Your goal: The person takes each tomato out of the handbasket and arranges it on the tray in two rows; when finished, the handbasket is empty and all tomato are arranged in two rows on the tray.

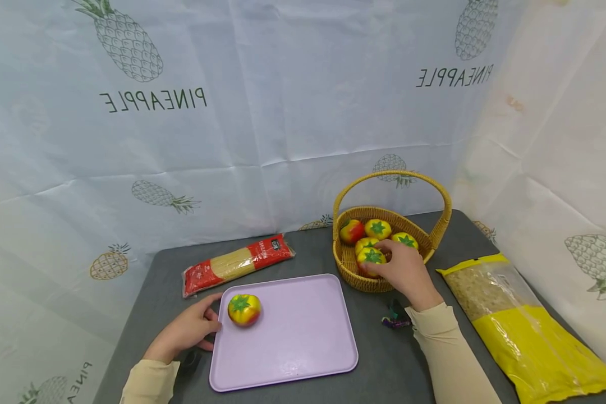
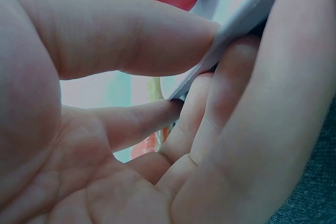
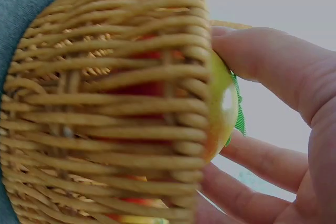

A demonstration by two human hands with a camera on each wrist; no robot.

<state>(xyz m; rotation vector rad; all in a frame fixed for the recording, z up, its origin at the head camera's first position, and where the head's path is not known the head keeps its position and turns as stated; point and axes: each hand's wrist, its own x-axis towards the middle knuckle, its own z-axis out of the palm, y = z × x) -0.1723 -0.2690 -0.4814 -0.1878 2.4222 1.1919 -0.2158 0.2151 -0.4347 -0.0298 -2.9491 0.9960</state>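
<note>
My left hand [image 1: 188,327] pinches the left rim of a lilac tray [image 1: 303,336]; in the left wrist view the thumb lies above the rim and fingers curl beneath it. A yellow-red tomato [image 1: 244,310] with a green leafy top sits at the tray's upper left. Over the wicker basket [image 1: 363,283], my right hand [image 1: 406,272] grips a yellow tomato [image 3: 223,103] between thumb and fingers, close to the basket's near rim. Several more tomatoes [image 1: 377,228] lie in the basket, partly covered by the hand.
Behind the tray lies a red-ended pack of noodles [image 1: 237,264]. A large yellow, partly clear bag [image 1: 525,336] is at the right. A small dark and purple item [image 1: 396,317] lies beside the right wrist. The basket's tall handle [image 1: 394,174] arches over it. Pineapple-print cloth [image 1: 262,123] hangs behind.
</note>
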